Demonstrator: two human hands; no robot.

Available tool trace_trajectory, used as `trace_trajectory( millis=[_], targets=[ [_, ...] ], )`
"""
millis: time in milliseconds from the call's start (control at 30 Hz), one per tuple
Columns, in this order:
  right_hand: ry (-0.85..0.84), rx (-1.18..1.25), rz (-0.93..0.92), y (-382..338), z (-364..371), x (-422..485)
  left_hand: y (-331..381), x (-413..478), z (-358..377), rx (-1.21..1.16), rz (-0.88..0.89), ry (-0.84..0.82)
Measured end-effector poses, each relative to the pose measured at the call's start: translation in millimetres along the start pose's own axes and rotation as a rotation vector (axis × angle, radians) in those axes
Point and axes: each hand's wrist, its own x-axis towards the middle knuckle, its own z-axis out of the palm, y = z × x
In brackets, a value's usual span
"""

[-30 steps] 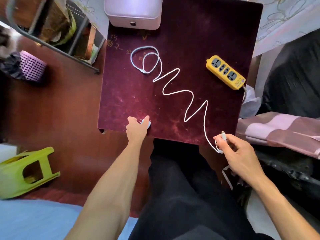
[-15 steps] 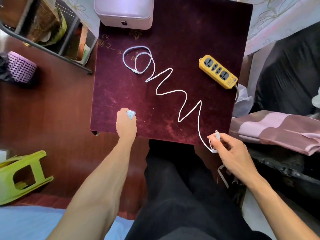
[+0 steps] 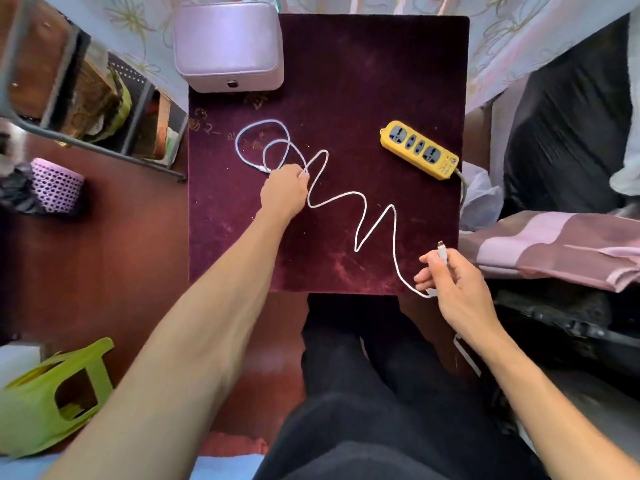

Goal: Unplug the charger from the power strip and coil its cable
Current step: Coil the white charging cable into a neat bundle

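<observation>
The white charger cable [image 3: 360, 216] zigzags across the maroon table [image 3: 346, 81], ending in two loops [image 3: 263, 143] at the far left. My left hand [image 3: 285, 190] is stretched out over the table, fingers closed where the loops cross. The charger block is not visible. My right hand [image 3: 450, 282] hovers at the table's near right corner, pinching the cable's connector end [image 3: 441, 252] upright. The yellow power strip [image 3: 419, 149] lies at the right with all its sockets bare.
A pale pink box [image 3: 228, 46] stands at the table's far edge. A shelf rack [image 3: 104, 98] and a lavender basket [image 3: 57, 185] are at the left, a green stool [image 3: 52, 393] lies on the floor, and folded pink cloth [image 3: 554, 244] is at the right.
My left hand has moved from the table's near edge forward to the cable loops, and the white charger block seen at it is out of sight. My right hand keeps hold of the connector end.
</observation>
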Motion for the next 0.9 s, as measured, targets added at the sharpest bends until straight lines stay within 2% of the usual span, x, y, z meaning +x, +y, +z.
trace_trajectory(
  millis=[167,367,467,600,733,900],
  targets=[
    [0.064,0.04,-0.075,-40,-4,-3,34,-59,-34,-0.24,0.074,0.075],
    [-0.017,0.049,-0.32,-113,-14,-31,85,-150,-102,-0.842,0.064,-0.037],
    [-0.051,-0.004,-0.444,-141,-18,-50,104,-191,-134,-1.001,0.109,-0.115],
    [0.056,-0.073,-0.545,-162,-30,-75,116,-228,-166,-1.16,0.215,-0.077],
    [0.088,0.063,-0.611,-183,-50,-103,106,-257,-159,-1.038,0.268,0.167],
    [0.112,0.181,-0.639,-210,-73,-129,85,-292,-108,-0.718,0.163,0.122]
  ],
)
